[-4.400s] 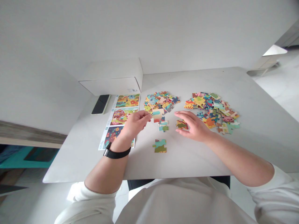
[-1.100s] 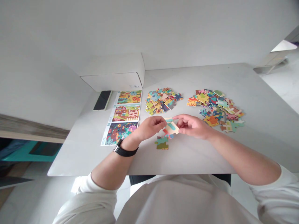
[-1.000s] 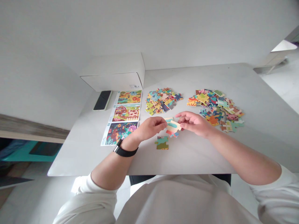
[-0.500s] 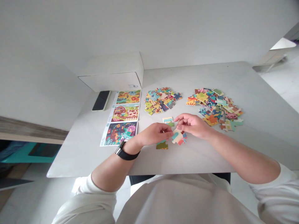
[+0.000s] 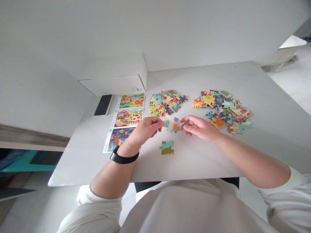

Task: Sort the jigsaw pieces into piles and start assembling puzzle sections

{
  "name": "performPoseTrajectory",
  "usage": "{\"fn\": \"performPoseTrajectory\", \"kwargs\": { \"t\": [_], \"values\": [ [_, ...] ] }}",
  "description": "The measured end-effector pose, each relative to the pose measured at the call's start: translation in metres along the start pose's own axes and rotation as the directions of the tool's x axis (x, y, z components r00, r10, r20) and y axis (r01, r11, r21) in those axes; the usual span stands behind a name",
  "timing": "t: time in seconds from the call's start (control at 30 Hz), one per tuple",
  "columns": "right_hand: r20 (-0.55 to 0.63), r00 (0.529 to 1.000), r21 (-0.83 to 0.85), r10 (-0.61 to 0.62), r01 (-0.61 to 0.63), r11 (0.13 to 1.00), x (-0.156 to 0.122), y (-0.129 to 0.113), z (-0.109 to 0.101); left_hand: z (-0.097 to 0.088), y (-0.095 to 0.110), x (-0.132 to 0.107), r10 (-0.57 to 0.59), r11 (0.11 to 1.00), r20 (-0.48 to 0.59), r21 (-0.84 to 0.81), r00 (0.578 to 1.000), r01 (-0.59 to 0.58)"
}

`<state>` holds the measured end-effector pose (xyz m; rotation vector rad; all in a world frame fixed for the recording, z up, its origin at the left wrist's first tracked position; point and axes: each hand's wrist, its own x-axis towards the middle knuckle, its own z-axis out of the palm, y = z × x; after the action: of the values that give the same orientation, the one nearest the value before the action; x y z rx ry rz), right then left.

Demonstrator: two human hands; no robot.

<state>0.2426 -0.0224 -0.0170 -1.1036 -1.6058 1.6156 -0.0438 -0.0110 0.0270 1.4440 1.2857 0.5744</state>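
Between thumb and fingertips, my left hand [image 5: 152, 127] pinches the left edge of a cream, teal and red puzzle piece [image 5: 170, 124], which may be more than one piece joined. My right hand [image 5: 198, 127] is at the other side of it, fingers curved and apart, close to its right edge; I see nothing in them. Nearer to me on the table lies a green and teal puzzle piece [image 5: 167, 147]. Whether anything lies beneath the held piece is hidden.
One pile of puzzle pieces [image 5: 165, 102] lies behind my hands, another pile [image 5: 220, 108] to the right. On the left are a reference sheet [image 5: 128, 117] with three pictures, partly under my left forearm, a phone [image 5: 103, 105] and a white box [image 5: 114, 84] against the wall.
My left hand has moved away from me and leftward with the cream piece. My right hand has shifted slightly away from me. The green and teal piece on the table is now uncovered.
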Motion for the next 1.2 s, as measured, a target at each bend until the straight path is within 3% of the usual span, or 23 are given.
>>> {"fn": "performPoseTrajectory", "kwargs": {
  "t": [0.23,0.53,0.7,0.83,0.93,0.97,1.03,1.1,1.2],
  "values": [
    [-0.046,0.996,-0.061,-0.081,0.078,0.995,0.001,0.003,-0.001,0.029,-0.005,0.002,0.005,0.998,0.094,0.070,0.996,-0.011],
    [-0.088,0.976,-0.373,-0.199,0.153,0.915,-0.003,-0.001,0.002,0.026,-0.007,0.003,0.001,0.983,0.131,0.181,0.991,-0.025],
    [-0.057,0.970,-0.569,-0.235,0.162,0.806,-0.008,-0.004,0.006,0.026,-0.007,0.002,-0.004,0.983,0.244,0.181,0.970,-0.041],
    [0.007,0.978,-0.642,-0.208,0.165,0.749,-0.009,-0.004,0.006,0.020,-0.009,0.002,-0.017,0.954,0.320,0.288,0.947,-0.081],
    [0.033,0.988,-0.687,-0.150,0.132,0.715,-0.009,-0.006,0.007,0.011,-0.014,0.004,0.119,0.862,0.172,0.471,0.978,-0.187],
    [0.040,0.991,-0.702,-0.130,0.120,0.702,-0.009,-0.007,0.008,0.009,-0.017,0.005,0.212,0.815,0.092,0.533,0.973,-0.228],
    [0.052,0.994,-0.725,-0.097,0.105,0.680,-0.009,-0.008,0.010,0.005,-0.022,0.009,0.389,0.719,0.005,0.623,0.921,-0.308],
    [0.061,0.995,-0.737,-0.075,0.095,0.669,-0.008,-0.009,0.013,0.004,-0.028,0.012,0.491,0.643,0.045,0.656,0.870,-0.396],
    [0.060,0.997,-0.746,-0.055,0.081,0.661,-0.007,-0.007,0.015,0.008,-0.033,0.015,0.538,0.566,0.161,0.658,0.827,-0.496]
  ]
}}
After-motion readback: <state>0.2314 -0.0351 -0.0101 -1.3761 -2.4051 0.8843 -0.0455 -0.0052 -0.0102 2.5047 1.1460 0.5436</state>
